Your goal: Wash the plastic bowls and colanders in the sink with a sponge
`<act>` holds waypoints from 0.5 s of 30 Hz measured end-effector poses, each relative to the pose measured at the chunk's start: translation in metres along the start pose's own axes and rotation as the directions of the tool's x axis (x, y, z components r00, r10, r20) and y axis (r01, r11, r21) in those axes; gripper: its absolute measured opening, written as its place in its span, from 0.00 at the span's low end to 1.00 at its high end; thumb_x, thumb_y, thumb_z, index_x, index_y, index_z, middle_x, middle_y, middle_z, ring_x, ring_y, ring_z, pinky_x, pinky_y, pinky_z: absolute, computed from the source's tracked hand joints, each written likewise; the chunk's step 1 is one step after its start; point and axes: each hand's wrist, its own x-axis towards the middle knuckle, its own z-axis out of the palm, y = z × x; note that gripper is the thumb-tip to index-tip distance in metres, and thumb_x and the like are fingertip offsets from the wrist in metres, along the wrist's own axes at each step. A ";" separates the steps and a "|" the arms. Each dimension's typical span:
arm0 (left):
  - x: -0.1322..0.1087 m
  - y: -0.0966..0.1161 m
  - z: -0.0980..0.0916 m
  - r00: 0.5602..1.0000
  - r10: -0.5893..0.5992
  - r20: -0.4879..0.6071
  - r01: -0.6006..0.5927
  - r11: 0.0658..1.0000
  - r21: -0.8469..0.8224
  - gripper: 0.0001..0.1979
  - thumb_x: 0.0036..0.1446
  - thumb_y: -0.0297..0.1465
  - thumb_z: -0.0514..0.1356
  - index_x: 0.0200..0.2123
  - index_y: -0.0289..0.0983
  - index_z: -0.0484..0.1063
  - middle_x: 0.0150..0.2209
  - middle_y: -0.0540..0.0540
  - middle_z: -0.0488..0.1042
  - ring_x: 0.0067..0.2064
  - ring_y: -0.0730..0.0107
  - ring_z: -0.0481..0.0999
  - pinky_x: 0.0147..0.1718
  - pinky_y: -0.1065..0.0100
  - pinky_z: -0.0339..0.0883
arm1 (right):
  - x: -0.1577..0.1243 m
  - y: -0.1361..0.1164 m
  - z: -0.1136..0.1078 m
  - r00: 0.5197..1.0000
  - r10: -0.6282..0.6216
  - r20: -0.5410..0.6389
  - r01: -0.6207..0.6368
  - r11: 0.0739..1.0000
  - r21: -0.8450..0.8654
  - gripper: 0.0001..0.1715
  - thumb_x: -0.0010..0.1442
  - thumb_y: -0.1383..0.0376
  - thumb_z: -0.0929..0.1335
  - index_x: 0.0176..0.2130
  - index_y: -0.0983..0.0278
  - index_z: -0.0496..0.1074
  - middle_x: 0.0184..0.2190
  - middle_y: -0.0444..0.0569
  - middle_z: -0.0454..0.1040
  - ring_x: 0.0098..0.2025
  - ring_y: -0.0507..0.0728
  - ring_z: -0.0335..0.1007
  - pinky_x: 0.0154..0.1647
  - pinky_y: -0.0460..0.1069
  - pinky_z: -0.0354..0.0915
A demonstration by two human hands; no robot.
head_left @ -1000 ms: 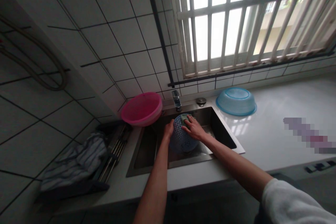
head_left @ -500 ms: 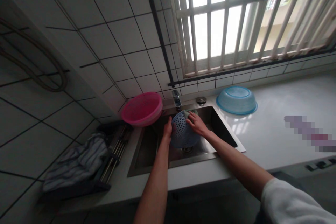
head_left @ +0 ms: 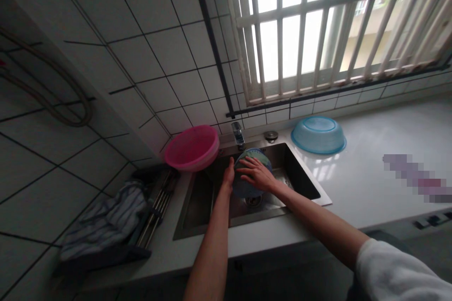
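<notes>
A blue plastic colander (head_left: 247, 189) with a perforated wall is tilted over the sink. My left hand (head_left: 229, 176) grips it at the left side, thumb up along the rim. My right hand (head_left: 257, 174) lies over the colander with its fingers stretched, pressing a greenish cloth (head_left: 253, 153) against it. Much of the cloth is covered by that hand. Beneath the colander is the steel sink (head_left: 300, 174), with its drain (head_left: 253, 200) partly showing. Behind it stands the faucet (head_left: 238, 134).
A pink basin (head_left: 192, 149) leans at the sink's back left corner. An upturned blue basin (head_left: 318, 135) sits on the white counter (head_left: 370, 141) to the right. A drain stopper (head_left: 271, 136) lies behind the sink. At left, a striped cloth (head_left: 109, 218) rests beside a metal rack (head_left: 157, 214).
My right hand has slid left across the colander with the cloth, its fingers now spread over the middle. The colander has turned, so fewer of its holes show. My left hand keeps its grip.
</notes>
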 end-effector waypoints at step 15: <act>-0.006 0.017 -0.008 0.957 0.225 -0.183 -0.085 0.821 0.564 0.21 0.70 0.35 0.48 0.49 0.40 0.81 0.53 0.37 0.82 0.56 0.51 0.80 0.52 0.60 0.69 | -0.003 0.021 0.017 0.984 0.167 0.058 -0.173 0.977 0.121 0.36 0.73 0.48 0.63 0.73 0.60 0.62 0.75 0.58 0.55 0.76 0.67 0.51 0.75 0.66 0.51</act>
